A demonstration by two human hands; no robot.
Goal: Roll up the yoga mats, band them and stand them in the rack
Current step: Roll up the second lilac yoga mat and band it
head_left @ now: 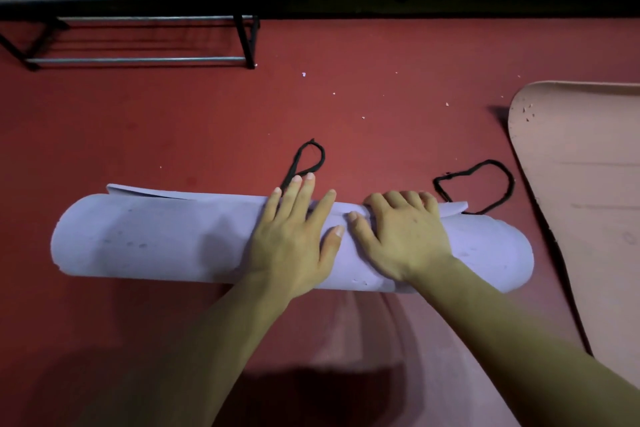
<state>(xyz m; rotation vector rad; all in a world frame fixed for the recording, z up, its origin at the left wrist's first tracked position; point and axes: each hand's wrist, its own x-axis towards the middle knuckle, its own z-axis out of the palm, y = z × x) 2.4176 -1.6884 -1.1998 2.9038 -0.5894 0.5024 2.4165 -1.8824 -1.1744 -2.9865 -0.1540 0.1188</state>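
Head view, nearest first: my two forearms reach out over the red floor [173, 135]. My left hand [294, 236] lies flat, fingers spread, palm pressing on top of the rolled lilac foam yoga mat [138, 239]. My right hand [405, 236] sits just beside it, fingers curled over the far side of the roll, so that grip is half closed on the mat, while the left holds nothing and only presses. The roll lies crosswise in front of me, its loose outer edge showing along the far side.

Just beyond it lie two black cord band loops: one narrow loop [308, 158] touching my left fingertips, one wider loop [478, 184] by the roll's right end. To do this step well, I judge I should keep downward pressure with one hand so the roll cannot spring open, then slide a loop over an end.

Farther right, a flat pink foam yoga mat [581, 184] waits unrolled, cut off by the frame. At far left stands the black metal rack with silver bars [138, 59], its top out of view. Whether the roll is tight inside, I cannot tell.
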